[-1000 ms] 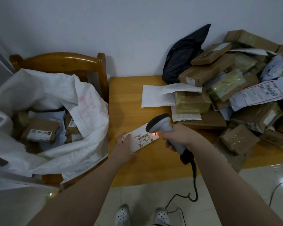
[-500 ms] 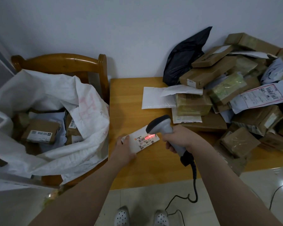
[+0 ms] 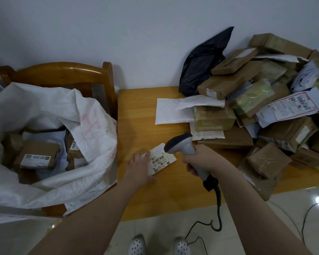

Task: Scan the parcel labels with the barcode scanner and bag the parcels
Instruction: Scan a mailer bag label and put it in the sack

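White sack (image 3: 92, 129) holding brown boxes (image 3: 37, 153), right hand (image 3: 201, 161) gripping scanner (image 3: 180, 144)

Wide open across the bare table (image 3: 136, 111) between the sack (image 3: 92, 129) and the white mailer (image 3: 171, 113). Walled off on the right by the parcel heap (image 3: 228, 83), spilling over the near edge. Free at the sack's mouth, crowded with boxes (image 3: 35, 159) inside. Shut in behind by the chair (image 3: 63, 72) back. Tight at the front: left hand (image 3: 138, 170) against the small parcel (image 3: 160, 161), scanner (image 3: 180, 146) in the right hand (image 3: 201, 161) just above, cable (image 3: 218, 205) dangling off the edge
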